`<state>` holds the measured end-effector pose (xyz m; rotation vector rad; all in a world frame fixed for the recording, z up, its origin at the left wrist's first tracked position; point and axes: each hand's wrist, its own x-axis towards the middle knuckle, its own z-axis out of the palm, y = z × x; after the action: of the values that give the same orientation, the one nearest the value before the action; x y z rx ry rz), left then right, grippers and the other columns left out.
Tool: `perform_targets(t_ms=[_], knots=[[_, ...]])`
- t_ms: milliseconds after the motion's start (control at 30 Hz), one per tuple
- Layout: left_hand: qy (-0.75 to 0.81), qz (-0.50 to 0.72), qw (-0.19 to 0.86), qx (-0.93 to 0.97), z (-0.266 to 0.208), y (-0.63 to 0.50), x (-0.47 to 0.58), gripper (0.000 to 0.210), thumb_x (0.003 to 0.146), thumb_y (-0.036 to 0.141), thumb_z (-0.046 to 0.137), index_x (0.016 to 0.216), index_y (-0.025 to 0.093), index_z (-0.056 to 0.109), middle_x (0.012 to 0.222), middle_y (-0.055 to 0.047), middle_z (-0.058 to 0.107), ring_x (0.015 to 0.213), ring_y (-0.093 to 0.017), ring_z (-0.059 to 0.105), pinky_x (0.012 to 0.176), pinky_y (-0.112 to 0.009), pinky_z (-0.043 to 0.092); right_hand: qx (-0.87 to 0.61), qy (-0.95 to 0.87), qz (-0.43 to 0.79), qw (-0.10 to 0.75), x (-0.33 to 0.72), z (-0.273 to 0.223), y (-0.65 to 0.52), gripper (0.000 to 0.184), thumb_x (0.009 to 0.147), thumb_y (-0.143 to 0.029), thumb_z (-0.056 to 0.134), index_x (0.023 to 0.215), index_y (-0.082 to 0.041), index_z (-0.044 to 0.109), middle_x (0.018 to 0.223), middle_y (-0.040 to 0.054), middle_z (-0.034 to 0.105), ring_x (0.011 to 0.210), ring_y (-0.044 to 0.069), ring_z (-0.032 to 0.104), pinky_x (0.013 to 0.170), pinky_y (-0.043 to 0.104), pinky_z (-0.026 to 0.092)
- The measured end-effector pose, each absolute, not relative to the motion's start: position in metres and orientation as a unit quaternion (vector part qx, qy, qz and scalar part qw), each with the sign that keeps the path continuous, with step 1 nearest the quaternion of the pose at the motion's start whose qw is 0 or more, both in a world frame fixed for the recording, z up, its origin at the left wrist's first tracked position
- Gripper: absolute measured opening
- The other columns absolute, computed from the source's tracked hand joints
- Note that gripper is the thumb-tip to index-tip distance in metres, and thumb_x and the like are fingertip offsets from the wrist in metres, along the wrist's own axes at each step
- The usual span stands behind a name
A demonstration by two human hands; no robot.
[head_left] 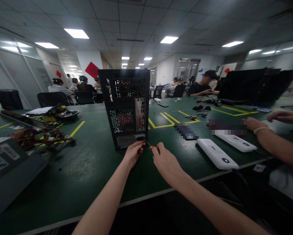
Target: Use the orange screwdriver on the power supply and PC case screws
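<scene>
A black computer case (109,122) stands upright on the green table, its rear panel facing me. The metal port plate (140,114) and a power supply with its socket (127,140) show in the back. My right hand (164,160) is closed on a small screwdriver (151,147) with an orange handle. Its thin shaft points toward the case's lower right corner. At that corner my left hand (134,153) has thumb and fingers pinched together. Whatever is between those fingertips is too small to make out.
Two white devices (216,153) and a blurred dark phone-like thing (186,131) lie to the right. A neighbour's hands (255,125) are at the far right. Grey metal box (7,156) and cable bundles (38,137) occupy the left. Black monitors (244,86) stand behind.
</scene>
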<state>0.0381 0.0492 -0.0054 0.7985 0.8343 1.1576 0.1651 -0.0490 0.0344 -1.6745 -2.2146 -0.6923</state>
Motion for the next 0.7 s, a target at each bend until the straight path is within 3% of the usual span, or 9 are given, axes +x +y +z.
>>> perform_targets(t_ms=[133, 300, 500, 700], knots=[[0.372, 0.511, 0.683, 0.367, -0.007, 0.050, 0.038, 0.020, 0.069, 0.002, 0.052, 0.085, 0.009, 0.063, 0.083, -0.008, 0.064, 0.048, -0.002, 0.046, 0.046, -0.015, 0.038, -0.548, -0.786, -0.269, 0.099, 0.158, 0.045, -0.052, 0.022, 0.078, -0.002, 0.035, 0.094, -0.010, 0.050, 0.086, 0.0110, 0.053, 0.070, 0.017, 0.055, 0.058, 0.027, 0.045], [0.376, 0.509, 0.676, 0.379, -0.007, 0.049, 0.039, 0.020, 0.069, 0.004, 0.054, 0.087, 0.010, 0.062, 0.084, -0.008, 0.063, 0.048, -0.002, 0.047, 0.046, -0.014, 0.038, -0.604, -0.759, -0.217, 0.107, 0.158, 0.043, -0.049, 0.019, 0.085, -0.013, 0.031, 0.095, -0.012, 0.047, 0.076, 0.0073, 0.053, 0.059, 0.016, 0.056, 0.046, 0.025, 0.042], [0.378, 0.512, 0.671, 0.380, -0.004, 0.047, 0.040, 0.019, 0.069, 0.006, 0.054, 0.086, 0.009, 0.060, 0.083, -0.007, 0.063, 0.047, -0.002, 0.047, 0.047, -0.015, 0.038, -0.586, -0.763, -0.251, 0.110, 0.156, 0.040, -0.050, 0.023, 0.079, -0.003, 0.033, 0.093, -0.012, 0.049, 0.088, 0.0110, 0.052, 0.068, 0.016, 0.055, 0.055, 0.027, 0.045], [0.365, 0.508, 0.675, 0.391, -0.010, 0.051, 0.040, 0.020, 0.067, 0.007, 0.056, 0.086, 0.009, 0.061, 0.080, -0.008, 0.063, 0.051, -0.004, 0.050, 0.051, -0.017, 0.040, -0.521, -0.788, -0.290, 0.153, 0.153, 0.045, -0.053, 0.025, 0.081, -0.006, 0.034, 0.101, -0.009, 0.049, 0.084, 0.0105, 0.052, 0.069, 0.017, 0.054, 0.056, 0.026, 0.045]])
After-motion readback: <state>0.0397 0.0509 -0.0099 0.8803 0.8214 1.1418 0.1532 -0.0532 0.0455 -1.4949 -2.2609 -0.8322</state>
